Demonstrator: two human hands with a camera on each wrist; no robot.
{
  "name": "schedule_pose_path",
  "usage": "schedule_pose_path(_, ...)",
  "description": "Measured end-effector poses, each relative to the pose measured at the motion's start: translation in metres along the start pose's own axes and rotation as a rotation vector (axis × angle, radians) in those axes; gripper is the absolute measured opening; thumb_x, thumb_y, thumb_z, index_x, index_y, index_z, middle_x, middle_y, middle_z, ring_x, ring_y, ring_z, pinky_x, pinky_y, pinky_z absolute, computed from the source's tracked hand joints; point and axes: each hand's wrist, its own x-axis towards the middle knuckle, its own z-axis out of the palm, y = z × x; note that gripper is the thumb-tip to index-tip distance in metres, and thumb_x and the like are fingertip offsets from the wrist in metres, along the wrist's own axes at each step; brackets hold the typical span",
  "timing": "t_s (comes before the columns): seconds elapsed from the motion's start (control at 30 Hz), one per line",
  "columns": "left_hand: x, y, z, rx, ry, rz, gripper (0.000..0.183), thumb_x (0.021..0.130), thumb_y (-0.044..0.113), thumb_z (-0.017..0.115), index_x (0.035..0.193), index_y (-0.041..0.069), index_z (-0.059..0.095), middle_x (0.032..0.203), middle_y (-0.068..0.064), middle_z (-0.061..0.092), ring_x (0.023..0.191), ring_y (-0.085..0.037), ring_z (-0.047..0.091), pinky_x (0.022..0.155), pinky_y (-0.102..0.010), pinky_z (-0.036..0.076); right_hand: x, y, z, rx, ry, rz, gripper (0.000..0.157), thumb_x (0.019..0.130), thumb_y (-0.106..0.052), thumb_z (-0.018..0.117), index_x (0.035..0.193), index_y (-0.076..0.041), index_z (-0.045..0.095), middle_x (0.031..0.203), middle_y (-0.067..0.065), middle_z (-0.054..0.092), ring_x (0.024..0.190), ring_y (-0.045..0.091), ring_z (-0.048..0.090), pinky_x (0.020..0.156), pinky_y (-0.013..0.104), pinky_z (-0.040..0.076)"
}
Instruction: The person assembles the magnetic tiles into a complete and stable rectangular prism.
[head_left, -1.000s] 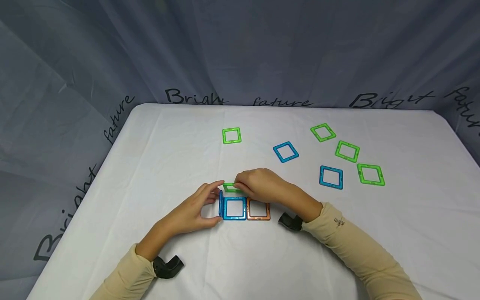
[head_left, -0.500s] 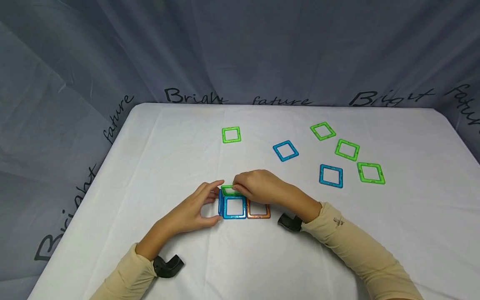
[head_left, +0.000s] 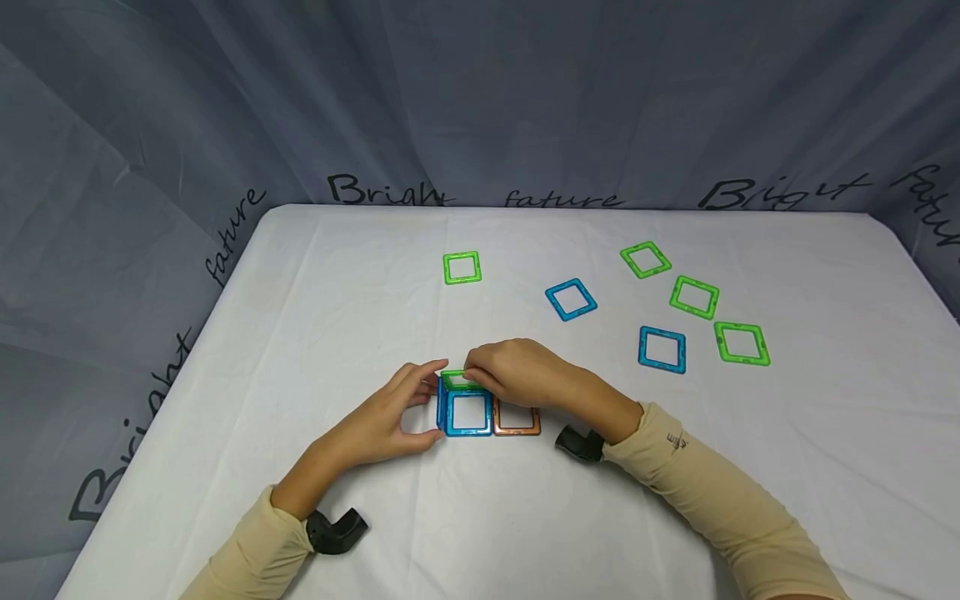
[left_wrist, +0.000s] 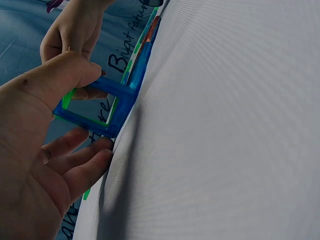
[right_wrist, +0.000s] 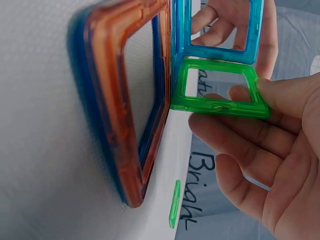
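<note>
My left hand [head_left: 378, 425] holds an upright blue magnetic tile [left_wrist: 87, 122] by its edges, thumb on the near side and fingers on the far side. My right hand [head_left: 521, 371] pinches a green square magnetic tile [right_wrist: 220, 106] between thumb and fingers. This green tile stands along the far edge of a flat blue tile [head_left: 470, 432], meeting the upright blue one at the corner. Right beside the flat blue tile lies an orange tile [head_left: 517, 432], its far part hidden by my right hand. In the right wrist view, blue shows beneath the orange tile [right_wrist: 112, 107].
Loose on the white table [head_left: 360, 283] lie a green tile [head_left: 462, 281] at the back, a blue tile [head_left: 572, 315], another blue tile [head_left: 662, 367] and several green ones [head_left: 742, 360] to the right. A grey curtain [head_left: 480, 100] hangs behind the table.
The green tile in my right hand has moved slightly left and toward me, up against the blue tiles' corner. My left hand has stayed nearly still, and the loose tiles lie as before.
</note>
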Motion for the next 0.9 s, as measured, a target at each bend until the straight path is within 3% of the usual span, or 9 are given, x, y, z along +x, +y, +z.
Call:
schedule_pose_path(0.23,0.0003,0.0006,0.0001,-0.009,0.007,0.017,0.075,0.076,0.012,0.072,0.139,0.007,0.030,0.113,-0.008,0.044,0.109,-0.016,0.052,0.095,-0.026,0.047,-0.0002,0.0001,-0.0012,0.048,-0.012,-0.004,0.020,0.095,-0.023,0.049,0.097,-0.010,0.065,0.084,-0.004,0.065,0.073,0.006,0.057,0.073,0.023,0.053)
schedule_pose_path(0.47,-0.0014,0.0018,0.0000,0.017,0.016,0.043,0.063,0.078,0.014,0.071,0.134,0.018,0.043,0.112,-0.004,0.043,0.107,-0.015,0.053,0.093,-0.026,0.049,-0.0009,0.0006,-0.0038,0.071,-0.033,0.001,0.020,0.095,-0.022,0.050,0.098,-0.011,0.065,0.083,-0.004,0.064,0.071,0.005,0.055,0.071,0.022,0.051)
schedule_pose_path(0.63,-0.0014,0.0002,0.0005,0.042,0.030,0.058,0.054,0.078,0.016,0.071,0.127,0.019,0.050,0.112,-0.002,0.042,0.104,-0.015,0.056,0.092,-0.026,0.050,-0.0006,0.0013,-0.0042,0.087,-0.046,0.005,0.018,0.094,-0.022,0.050,0.097,-0.011,0.065,0.081,-0.005,0.063,0.069,0.005,0.053,0.069,0.020,0.050)
schedule_pose_path(0.9,-0.0005,-0.0004,0.0001,-0.026,0.021,0.046,0.049,0.079,0.013,0.070,0.123,0.015,0.050,0.125,-0.004,0.038,0.108,-0.017,0.055,0.092,-0.028,0.050,0.0000,0.0039,-0.0042,0.112,-0.066,0.009,0.016,0.094,-0.022,0.051,0.094,-0.013,0.064,0.077,-0.007,0.060,0.068,0.005,0.051,0.066,0.018,0.047)
